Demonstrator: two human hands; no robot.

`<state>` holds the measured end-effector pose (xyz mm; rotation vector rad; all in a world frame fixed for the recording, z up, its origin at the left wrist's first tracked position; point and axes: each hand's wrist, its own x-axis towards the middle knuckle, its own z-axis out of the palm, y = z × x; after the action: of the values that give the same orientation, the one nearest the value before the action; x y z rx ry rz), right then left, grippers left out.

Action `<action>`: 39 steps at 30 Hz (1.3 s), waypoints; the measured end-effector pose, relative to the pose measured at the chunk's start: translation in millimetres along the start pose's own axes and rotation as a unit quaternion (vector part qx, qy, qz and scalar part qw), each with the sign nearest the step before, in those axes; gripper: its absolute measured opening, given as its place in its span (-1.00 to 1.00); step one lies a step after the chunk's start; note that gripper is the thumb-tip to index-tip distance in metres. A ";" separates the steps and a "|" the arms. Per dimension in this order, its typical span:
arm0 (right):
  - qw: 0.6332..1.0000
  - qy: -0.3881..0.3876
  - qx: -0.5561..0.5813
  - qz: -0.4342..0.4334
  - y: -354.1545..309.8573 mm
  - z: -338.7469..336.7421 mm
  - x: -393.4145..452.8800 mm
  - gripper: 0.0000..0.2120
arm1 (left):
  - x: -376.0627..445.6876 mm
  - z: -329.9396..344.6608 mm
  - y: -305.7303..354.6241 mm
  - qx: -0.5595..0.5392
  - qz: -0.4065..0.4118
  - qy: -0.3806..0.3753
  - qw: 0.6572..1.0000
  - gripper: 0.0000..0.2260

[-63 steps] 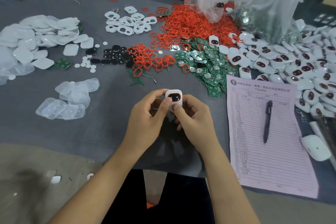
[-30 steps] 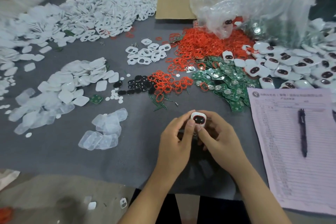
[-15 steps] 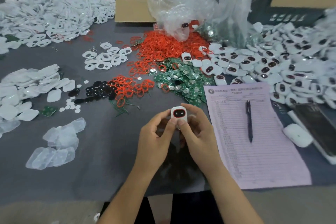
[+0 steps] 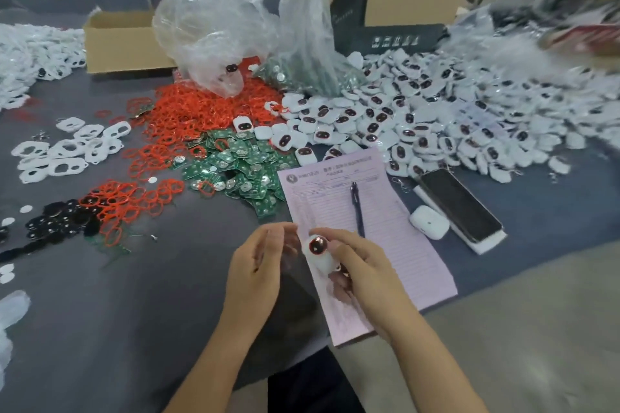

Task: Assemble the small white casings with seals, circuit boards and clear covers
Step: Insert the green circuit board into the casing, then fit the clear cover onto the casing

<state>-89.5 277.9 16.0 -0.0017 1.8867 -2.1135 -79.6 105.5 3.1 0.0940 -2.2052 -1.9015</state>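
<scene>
Grey table (image 4: 134, 295) strewn with parts; right hand (image 4: 365, 273) grips an assembled white casing (image 4: 318, 250) over the pink form (image 4: 385, 245), left hand (image 4: 258, 265) beside it, blurred, fingers loosely spread, holding nothing.

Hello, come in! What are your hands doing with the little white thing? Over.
Right hand grips the white casing. Left hand beside it, fingers loose, blurred, holding nothing I can see. Pink form lies underneath. Nothing blocking.

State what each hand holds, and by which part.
The right hand holds a white casing by its lower end; the left hand holds nothing.
</scene>
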 end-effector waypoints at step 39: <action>0.823 -0.146 -0.425 -0.348 52.0 253.1 51.7 -0.83 | -71.6 -221.9 -44.3 0.527 0.051 0.320 0.785 -0.80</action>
<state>-75.6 16.1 -11.0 -1.2910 2.6737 -1.2214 32.8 -102.3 -20.2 0.6602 -2.3289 -0.2512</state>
